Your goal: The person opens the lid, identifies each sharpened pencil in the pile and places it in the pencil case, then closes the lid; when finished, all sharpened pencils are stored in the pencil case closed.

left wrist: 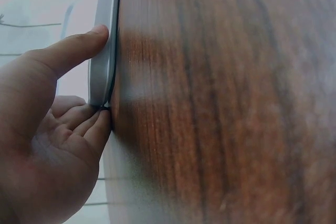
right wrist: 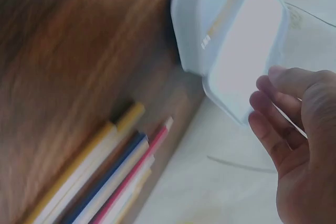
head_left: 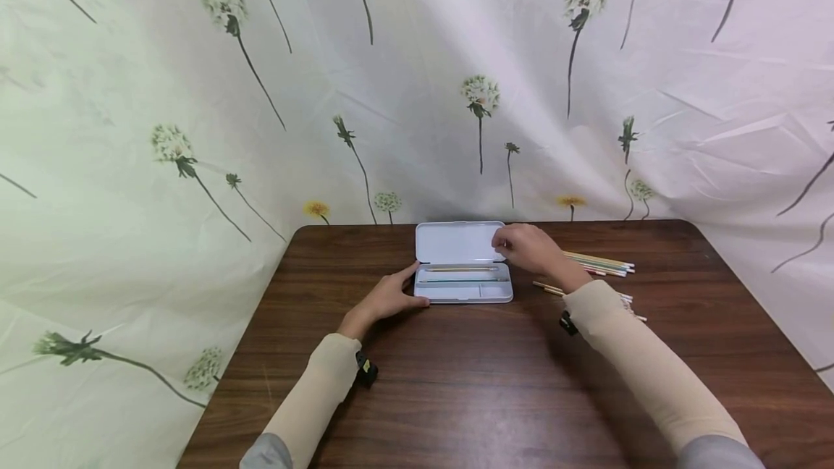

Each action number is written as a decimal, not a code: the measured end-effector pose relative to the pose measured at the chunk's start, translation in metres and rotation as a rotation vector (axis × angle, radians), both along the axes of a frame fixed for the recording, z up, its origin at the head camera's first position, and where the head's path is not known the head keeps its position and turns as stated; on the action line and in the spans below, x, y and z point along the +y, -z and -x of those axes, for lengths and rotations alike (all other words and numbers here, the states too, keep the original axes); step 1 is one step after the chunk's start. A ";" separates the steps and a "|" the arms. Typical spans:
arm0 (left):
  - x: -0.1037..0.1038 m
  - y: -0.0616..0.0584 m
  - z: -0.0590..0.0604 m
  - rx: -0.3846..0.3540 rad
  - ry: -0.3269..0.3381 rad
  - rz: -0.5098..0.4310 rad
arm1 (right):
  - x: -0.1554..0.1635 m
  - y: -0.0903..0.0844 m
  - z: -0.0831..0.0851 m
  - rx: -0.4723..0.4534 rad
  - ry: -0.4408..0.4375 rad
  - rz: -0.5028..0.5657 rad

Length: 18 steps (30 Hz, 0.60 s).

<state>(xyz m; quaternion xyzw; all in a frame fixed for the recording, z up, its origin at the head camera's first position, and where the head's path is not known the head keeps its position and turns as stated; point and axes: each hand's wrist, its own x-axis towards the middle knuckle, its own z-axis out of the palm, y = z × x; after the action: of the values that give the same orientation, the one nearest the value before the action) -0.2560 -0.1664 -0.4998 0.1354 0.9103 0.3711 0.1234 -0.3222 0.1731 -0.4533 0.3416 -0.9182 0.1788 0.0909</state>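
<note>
A white pencil case (head_left: 446, 294) lies unfolded near the table's far edge, its lid (head_left: 456, 242) leaning back. One yellowish pencil (head_left: 456, 269) and one teal pencil (head_left: 459, 281) lie lengthwise inside it. My left hand (head_left: 387, 297) grips the case's left end, thumb (left wrist: 84, 45) against the front wall and fingers round the end. My right hand (head_left: 529, 248) is at the right edge of the lid, fingers loosely bent. In the right wrist view its fingertips (right wrist: 257, 98) overlap the lid's edge, with no pencil among them.
Several colored pencils (head_left: 602, 263) lie bunched on the brown wooden table (head_left: 443, 382) right of the case, partly behind the right forearm. More pencils (head_left: 550, 288) lie nearer the front, crossed by that forearm. A dandelion-patterned cloth (head_left: 417, 93) hangs behind the table.
</note>
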 end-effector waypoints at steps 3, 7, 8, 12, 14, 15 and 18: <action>0.000 0.000 0.000 -0.003 0.002 0.000 | 0.015 -0.008 -0.002 0.017 -0.033 0.043; 0.000 -0.001 0.000 -0.007 0.001 -0.002 | 0.037 -0.015 -0.004 0.008 -0.060 0.090; 0.000 -0.001 0.000 -0.007 0.000 -0.003 | 0.043 -0.017 -0.005 -0.001 -0.057 0.099; 0.000 0.000 0.001 0.001 0.002 0.002 | 0.066 -0.025 -0.010 -0.040 -0.023 0.128; 0.000 0.001 0.001 0.006 0.001 0.008 | 0.077 -0.028 -0.014 -0.055 0.008 0.131; 0.000 0.001 0.002 0.007 0.000 0.011 | 0.082 -0.030 -0.015 -0.059 0.023 0.134; 0.000 0.002 0.002 0.008 -0.003 0.010 | 0.099 -0.030 -0.018 -0.044 0.061 0.140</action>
<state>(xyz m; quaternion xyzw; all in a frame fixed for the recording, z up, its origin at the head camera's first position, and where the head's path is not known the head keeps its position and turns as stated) -0.2582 -0.1666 -0.5021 0.1348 0.9129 0.3660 0.1200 -0.3040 0.2726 -0.4237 0.3024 -0.9152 0.2472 0.0995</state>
